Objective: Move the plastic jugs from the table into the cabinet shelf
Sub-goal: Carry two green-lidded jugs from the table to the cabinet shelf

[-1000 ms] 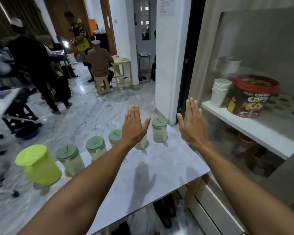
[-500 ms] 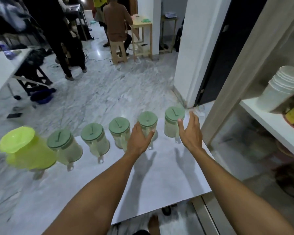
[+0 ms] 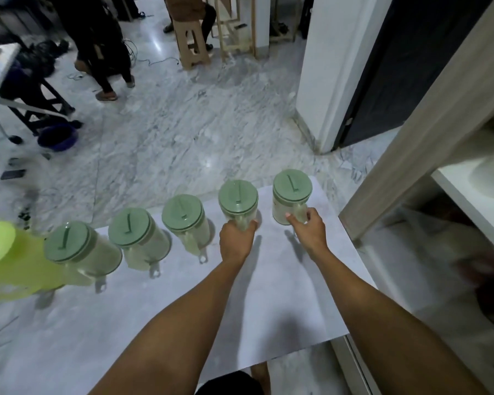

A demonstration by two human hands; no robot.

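Several clear plastic jugs with sage-green lids stand in a row along the far edge of the white table [image 3: 240, 303]. My right hand [image 3: 308, 229] is closed around the handle of the rightmost jug [image 3: 291, 192]. My left hand [image 3: 236, 238] grips the handle of the second jug from the right [image 3: 238, 198]. Both jugs still stand on the table. Further left stand three more green-lidded jugs [image 3: 183, 215], [image 3: 131, 229], [image 3: 69, 240], then a lime-green jug [image 3: 9, 260] at the left edge. The white cabinet shelf [image 3: 474, 201] is at the right.
The cabinet's frame post [image 3: 411, 132] rises just right of the table corner. Something white and blurred sits on the shelf [image 3: 491, 175]. A white pillar [image 3: 325, 67] and dark doorway lie beyond. People, a wooden stool [image 3: 191, 41] and a blue basin [image 3: 57, 136] are on the marble floor.
The view has tilted down towards the table. Both hands went from open above the jugs to closed on the handles of the two rightmost jugs.
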